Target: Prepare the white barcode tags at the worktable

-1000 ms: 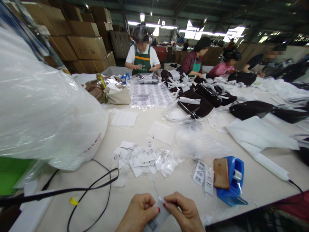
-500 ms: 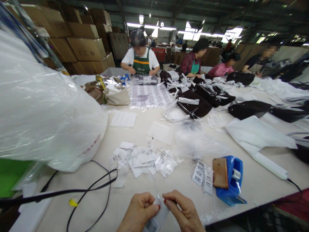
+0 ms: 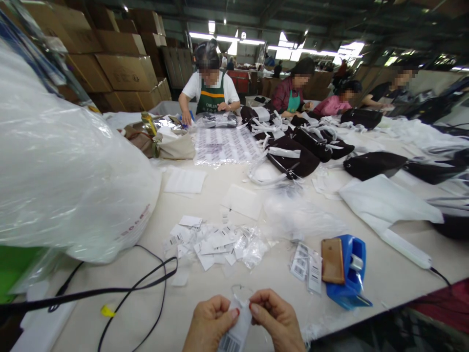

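Right at the near edge of the desk [image 3: 366, 288], a barcode tag [image 3: 234, 335] in a clear sleeve is pinched from both sides: the left hand [image 3: 208, 325] and right hand [image 3: 276, 322] each close thumb and fingers on its top. Beyond lies a scatter of loose tags [image 3: 208, 239]; toward the right edge, a blue tape dispenser [image 3: 350, 274] carries a phone [image 3: 332, 260].
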{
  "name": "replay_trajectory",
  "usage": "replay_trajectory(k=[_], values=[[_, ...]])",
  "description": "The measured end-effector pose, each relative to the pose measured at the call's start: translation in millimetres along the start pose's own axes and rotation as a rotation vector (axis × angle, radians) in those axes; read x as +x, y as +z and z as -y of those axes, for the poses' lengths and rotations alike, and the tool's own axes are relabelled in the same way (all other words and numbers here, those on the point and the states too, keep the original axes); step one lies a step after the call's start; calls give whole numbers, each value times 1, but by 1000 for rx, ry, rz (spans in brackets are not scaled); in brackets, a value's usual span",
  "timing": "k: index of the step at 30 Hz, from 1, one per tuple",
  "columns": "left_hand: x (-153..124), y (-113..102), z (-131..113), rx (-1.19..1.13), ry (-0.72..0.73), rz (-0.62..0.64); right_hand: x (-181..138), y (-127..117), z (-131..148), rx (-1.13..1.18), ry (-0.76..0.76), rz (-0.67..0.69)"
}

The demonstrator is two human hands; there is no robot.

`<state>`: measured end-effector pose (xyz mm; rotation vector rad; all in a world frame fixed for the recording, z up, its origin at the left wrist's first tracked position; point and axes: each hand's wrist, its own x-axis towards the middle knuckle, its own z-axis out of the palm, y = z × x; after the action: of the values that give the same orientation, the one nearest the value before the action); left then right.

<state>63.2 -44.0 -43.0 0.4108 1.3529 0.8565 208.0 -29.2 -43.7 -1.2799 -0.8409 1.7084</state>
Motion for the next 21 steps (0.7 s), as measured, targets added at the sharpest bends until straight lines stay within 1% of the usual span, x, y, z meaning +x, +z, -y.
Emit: replay_trajectory(k=[3, 8, 13, 17, 21], values=[[-1, 1, 0, -6, 4, -6, 0, 2, 0, 14, -7, -41], [-4, 4, -4, -3, 5, -5, -2, 7, -12, 11, -63, -90], [-7, 0, -5, 9, -2, -2, -2, 11, -16, -4, -72, -130], [-6, -6, -4, -20, -20, 33, -1, 10, -13, 44, -52, -151], [-5, -13, 3, -73, -42, 97, -2, 1, -17, 53, -30, -149]])
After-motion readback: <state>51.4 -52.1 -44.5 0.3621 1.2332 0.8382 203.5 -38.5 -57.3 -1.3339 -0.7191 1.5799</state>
